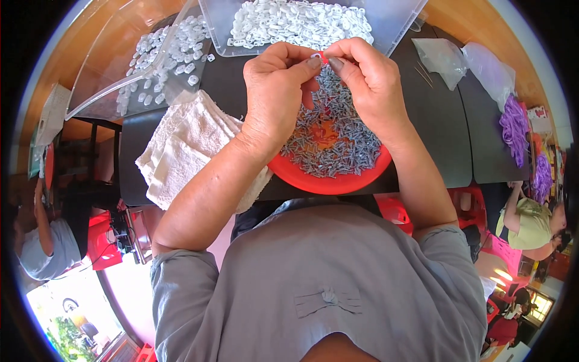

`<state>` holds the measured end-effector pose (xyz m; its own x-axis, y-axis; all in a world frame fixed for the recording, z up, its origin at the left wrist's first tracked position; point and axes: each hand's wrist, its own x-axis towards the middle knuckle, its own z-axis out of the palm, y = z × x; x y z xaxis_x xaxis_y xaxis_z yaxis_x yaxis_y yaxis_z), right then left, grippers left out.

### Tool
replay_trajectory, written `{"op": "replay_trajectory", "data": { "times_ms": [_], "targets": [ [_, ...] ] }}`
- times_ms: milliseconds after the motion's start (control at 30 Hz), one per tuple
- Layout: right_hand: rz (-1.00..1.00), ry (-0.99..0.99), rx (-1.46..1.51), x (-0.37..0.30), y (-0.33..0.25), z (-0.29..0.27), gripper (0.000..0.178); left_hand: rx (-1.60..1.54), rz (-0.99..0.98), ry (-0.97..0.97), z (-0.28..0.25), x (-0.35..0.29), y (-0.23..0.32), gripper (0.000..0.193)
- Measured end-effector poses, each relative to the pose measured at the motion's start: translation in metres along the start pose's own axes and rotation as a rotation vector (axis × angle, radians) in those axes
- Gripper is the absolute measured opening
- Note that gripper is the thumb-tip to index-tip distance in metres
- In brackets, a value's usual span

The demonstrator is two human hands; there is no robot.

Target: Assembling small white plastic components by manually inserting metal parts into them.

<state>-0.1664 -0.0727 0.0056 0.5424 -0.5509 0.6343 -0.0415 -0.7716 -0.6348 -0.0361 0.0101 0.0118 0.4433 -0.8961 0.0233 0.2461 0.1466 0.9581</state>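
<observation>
Both hands meet above the far rim of a red bowl, thumbs and forefingers pinched close together. Between the fingertips of my left hand is a small white plastic piece, mostly covered by the fingers. My right hand is closed in a pinch right beside it; whatever its fingertips hold is too small and hidden to name. Many small grey ridged pieces lie in the bowl below, with some orange-red bottom showing in the middle.
A clear bin of white plastic pieces stands behind the bowl. More lie in a tilted clear container at left. A whitish towel is left of the bowl. Plastic bags and purple strips lie right. Other people sit at both sides.
</observation>
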Motion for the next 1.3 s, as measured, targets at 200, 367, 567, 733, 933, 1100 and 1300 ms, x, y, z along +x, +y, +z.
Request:
{"op": "replay_trajectory", "data": {
  "times_ms": [200, 367, 567, 733, 933, 1100, 1300],
  "targets": [
    [-0.056, 0.015, -0.093, -0.0003, 0.0012, -0.0022, 0.007, -0.007, -0.087, -0.042, -0.0002, 0.0006, 0.0042, 0.012],
    [-0.116, 0.024, -0.172, 0.0006, 0.0033, -0.0028, 0.007, -0.051, -0.117, -0.071, -0.0029, 0.0039, 0.0001, 0.011],
    [-0.1, 0.009, -0.15, 0.0001, 0.0018, -0.0045, 0.009, -0.025, -0.152, -0.077, -0.0028, 0.0034, 0.0018, 0.013],
    [-0.127, -0.001, -0.198, -0.0001, 0.0031, -0.0048, 0.01, -0.064, -0.15, -0.072, -0.0033, 0.0042, -0.0012, 0.011],
    [-0.189, -0.02, -0.33, -0.0016, 0.0022, -0.004, 0.013, -0.049, -0.144, -0.073, -0.0028, 0.0033, -0.0026, 0.01],
    [-0.132, -0.069, -0.324, -0.0024, -0.0003, -0.0034, 0.011, 0.061, -0.117, -0.056, -0.0018, 0.0015, -0.0014, 0.012],
    [-0.07, -0.047, -0.197, -0.0019, 0.0021, -0.0018, 0.009, 0.109, -0.098, -0.058, -0.0011, 0.0016, -0.0018, 0.012]
  ]
}}
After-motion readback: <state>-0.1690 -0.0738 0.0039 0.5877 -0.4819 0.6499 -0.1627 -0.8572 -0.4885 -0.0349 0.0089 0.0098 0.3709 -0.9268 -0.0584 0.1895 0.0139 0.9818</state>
